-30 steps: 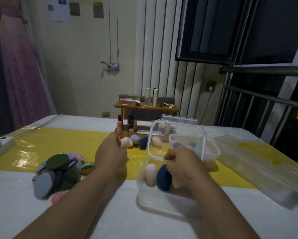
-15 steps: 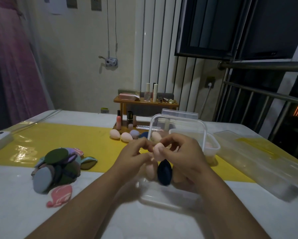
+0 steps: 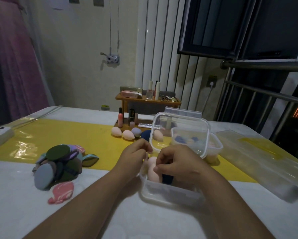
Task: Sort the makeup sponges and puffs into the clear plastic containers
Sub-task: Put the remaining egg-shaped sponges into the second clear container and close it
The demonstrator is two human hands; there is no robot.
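Both hands meet over the near clear box [image 3: 169,194], which sits on the white table [image 3: 23,195] with its hinged lid [image 3: 179,133] standing open behind it. The right hand [image 3: 181,163] curls its fingers around a pale pink sponge [image 3: 152,169] that stands just inside the box's left end; the thumb presses its side. A dark blue sponge [image 3: 168,178] lies right beside the pink one, mostly hidden under that hand. The left hand [image 3: 134,156] hovers at the box's left rim with its fingers loosely bent and pinched together; whether they touch the pink sponge cannot be told.

Behind the lid sits a second clear box [image 3: 213,145] holding blue and pale sponges. More loose sponges [image 3: 125,133] lie in a row on the yellow runner [image 3: 67,131]. A pile of flat puffs [image 3: 58,163] rests well to the left, with a pink puff [image 3: 61,192] just in front of it.
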